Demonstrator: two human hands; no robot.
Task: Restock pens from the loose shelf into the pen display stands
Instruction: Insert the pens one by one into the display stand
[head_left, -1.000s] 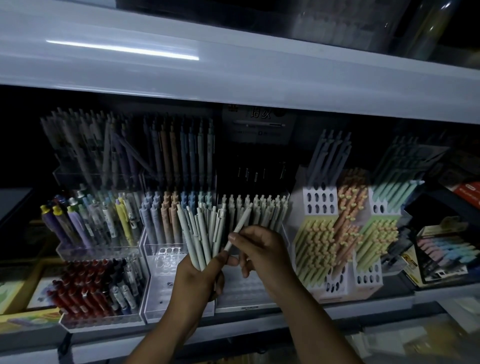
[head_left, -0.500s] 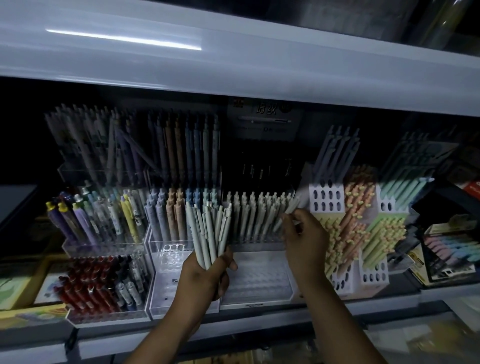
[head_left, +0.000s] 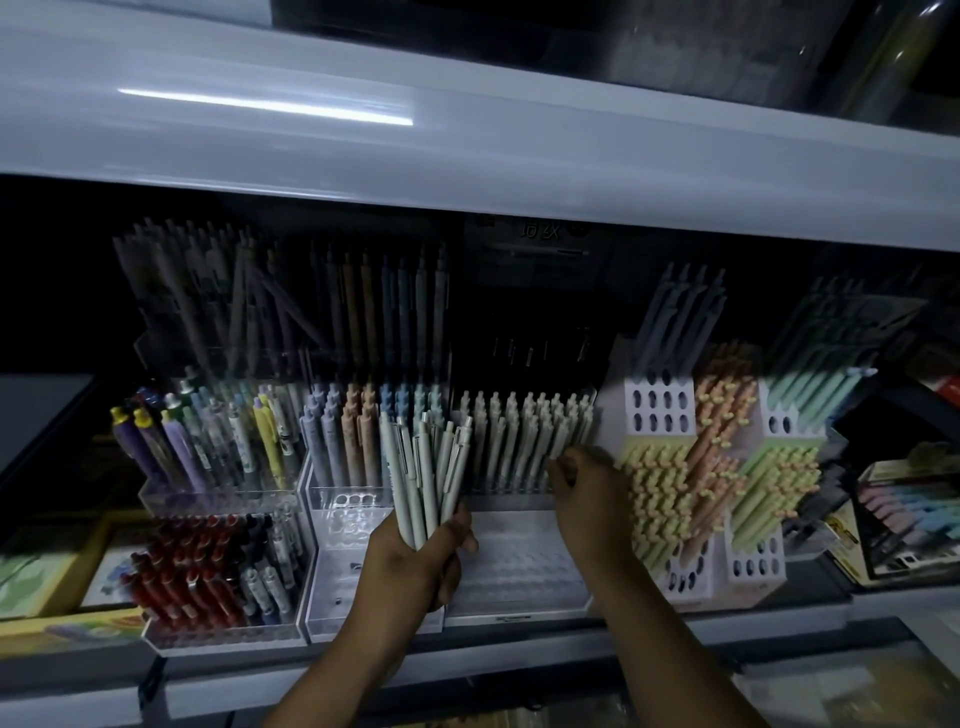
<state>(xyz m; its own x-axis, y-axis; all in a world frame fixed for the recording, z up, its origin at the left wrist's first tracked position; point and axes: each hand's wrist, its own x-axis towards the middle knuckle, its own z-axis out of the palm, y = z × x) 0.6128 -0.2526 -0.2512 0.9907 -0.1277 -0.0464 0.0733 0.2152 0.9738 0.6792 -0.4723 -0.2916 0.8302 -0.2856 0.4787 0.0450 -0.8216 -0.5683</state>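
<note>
My left hand (head_left: 415, 561) grips a fanned bundle of pale grey-green pens (head_left: 426, 467), tips up, in front of the shelf. Behind it stands a clear display stand (head_left: 519, 566) with a back row of matching pale pens (head_left: 519, 441) and bare holes in its front tiers. At the right end of that row, my right hand (head_left: 587, 493) has its fingertips curled on the lower barrel of a pale pen (head_left: 563, 436) standing there; blur hides the exact grip.
Clear stands with mixed coloured pens (head_left: 218, 447) and red and dark pens (head_left: 197, 571) fill the left. A white honeycomb holder (head_left: 660, 410) with yellow, orange and green pens is close to my right hand. An upper shelf (head_left: 467, 156) overhangs everything.
My right hand took one pen out of the bundle, carried it right to the end of the stand's row and lowered it there. My left hand kept the bundle nearly still.
</note>
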